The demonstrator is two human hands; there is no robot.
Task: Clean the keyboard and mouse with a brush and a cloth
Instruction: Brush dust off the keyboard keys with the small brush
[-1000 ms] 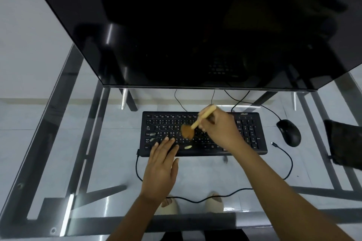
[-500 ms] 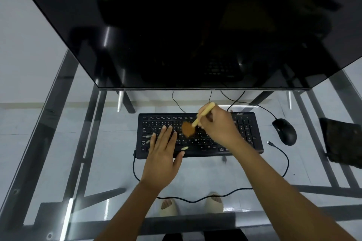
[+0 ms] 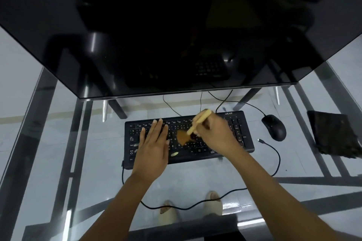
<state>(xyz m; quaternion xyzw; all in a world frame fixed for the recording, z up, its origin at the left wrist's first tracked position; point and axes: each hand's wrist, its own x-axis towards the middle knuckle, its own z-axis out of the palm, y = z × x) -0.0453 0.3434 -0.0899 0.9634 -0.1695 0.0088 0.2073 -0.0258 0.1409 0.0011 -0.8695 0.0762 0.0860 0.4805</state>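
Observation:
A black keyboard (image 3: 238,133) lies on the glass desk in front of a dark monitor. My left hand (image 3: 152,146) rests flat on the keyboard's left half, fingers straight. My right hand (image 3: 212,135) grips the pale wooden handle of a brush (image 3: 195,125); its brown bristles touch the middle keys. A black mouse (image 3: 274,127) sits right of the keyboard. A dark folded cloth (image 3: 335,135) lies at the far right of the desk.
The big dark monitor (image 3: 176,31) overhangs the back of the desk. A black cable (image 3: 274,154) with a loose plug loops right of the keyboard and along the front. Through the glass top (image 3: 58,143) I see the metal frame and my feet.
My left hand has slid forward from the keyboard's front edge onto its left keys. The brush has stayed over the middle keys, shifting only slightly. The camera has leaned closer.

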